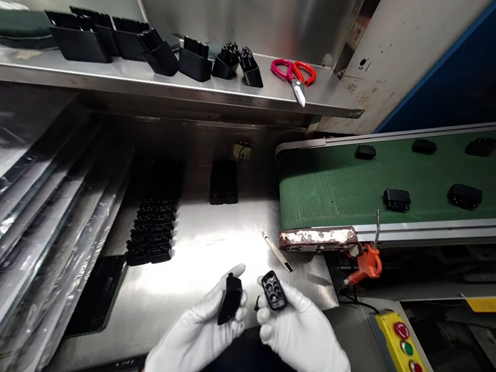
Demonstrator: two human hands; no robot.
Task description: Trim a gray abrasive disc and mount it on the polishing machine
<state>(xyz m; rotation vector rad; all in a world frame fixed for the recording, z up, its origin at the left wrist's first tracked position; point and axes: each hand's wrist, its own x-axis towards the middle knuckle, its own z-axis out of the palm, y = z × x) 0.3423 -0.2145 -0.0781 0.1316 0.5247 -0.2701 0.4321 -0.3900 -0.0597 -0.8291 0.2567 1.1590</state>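
Both my hands wear white gloves and are held low over the front of the steel table (204,235). In my left hand (199,333) is a black plastic part (231,299), its smooth side showing, gripped between thumb and fingers. My right hand (301,335) pinches another black plastic part (274,290), tilted so that its round hollows face up. A small dark piece by the right fingertips is too small to make out. Just beyond the right hand lies a thin metal scalpel (277,252) on the table.
Similar parts stand in a row (153,228) and a small group (225,183). Several more ride a green conveyor belt (321,190). On the shelf (151,83) are black parts and red-handled scissors (296,79). Plastic-wrapped sheets (29,229), an orange air gun (367,263) and a yellow button box (408,362) flank the table.
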